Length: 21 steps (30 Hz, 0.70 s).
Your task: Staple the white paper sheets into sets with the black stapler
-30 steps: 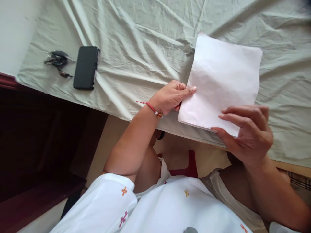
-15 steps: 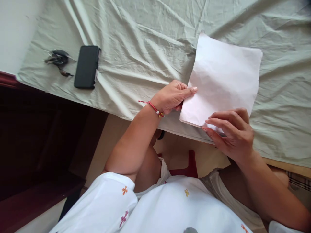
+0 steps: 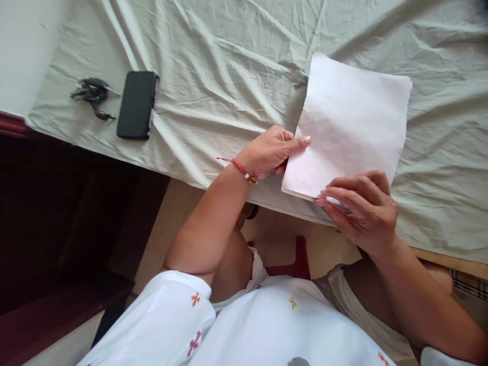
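White paper (image 3: 354, 112), its lower edge showing more than one layer, lies over the front part of the cloth-covered table. My left hand (image 3: 270, 151) grips its left edge, thumb on top and the other fingers curled underneath. At the lower edge, my right hand (image 3: 364, 208) pinches the paper between thumb and fingertips. The right palm arches above the lower right corner and hides it. A red braided bracelet (image 3: 242, 170) with small beads circles my left wrist.
A pale green, wrinkled cloth (image 3: 213, 91) covers the table. On the left lie a black phone-like case (image 3: 136, 104) and a bunch of keys (image 3: 92, 94). Below the table edge are dark red furniture (image 3: 57, 229) and a red stool (image 3: 299, 259).
Almost nothing differs. My right fingertips have shifted very slightly left along the paper's lower edge, while my left hand keeps its hold.
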### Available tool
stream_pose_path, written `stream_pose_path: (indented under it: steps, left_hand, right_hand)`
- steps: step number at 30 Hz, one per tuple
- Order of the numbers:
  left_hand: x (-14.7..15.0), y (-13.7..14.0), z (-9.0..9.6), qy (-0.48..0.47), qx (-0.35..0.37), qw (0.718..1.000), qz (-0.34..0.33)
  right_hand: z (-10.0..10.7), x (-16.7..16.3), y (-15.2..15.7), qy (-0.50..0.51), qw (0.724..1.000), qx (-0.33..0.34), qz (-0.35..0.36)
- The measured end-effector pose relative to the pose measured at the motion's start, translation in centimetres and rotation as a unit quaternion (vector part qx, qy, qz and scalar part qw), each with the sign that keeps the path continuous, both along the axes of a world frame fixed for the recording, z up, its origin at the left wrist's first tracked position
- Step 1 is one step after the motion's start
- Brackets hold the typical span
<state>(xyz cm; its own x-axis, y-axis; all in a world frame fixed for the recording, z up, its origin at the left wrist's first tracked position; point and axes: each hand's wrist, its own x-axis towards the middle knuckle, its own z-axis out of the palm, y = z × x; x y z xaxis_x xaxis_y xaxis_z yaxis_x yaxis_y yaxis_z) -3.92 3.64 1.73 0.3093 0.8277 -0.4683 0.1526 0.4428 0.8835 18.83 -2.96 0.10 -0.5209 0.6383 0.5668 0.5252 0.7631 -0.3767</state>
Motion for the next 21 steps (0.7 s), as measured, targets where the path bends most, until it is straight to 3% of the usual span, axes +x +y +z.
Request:
stream_pose_path:
  steps: [10,21]
  left_hand:
    - [0.11,0.07,-0.16,0.005,-0.003,1.0,0.014]
    - [0.2,0.02,0.05,0.011,0.009,1.0,0.015]
  right_hand:
    - [-0.33,0.01,-0.28,-0.043,0.997,0.057,-0.003]
    - [-0.64,0.14,-0.49,-0.05,0.998,0.04,0.006]
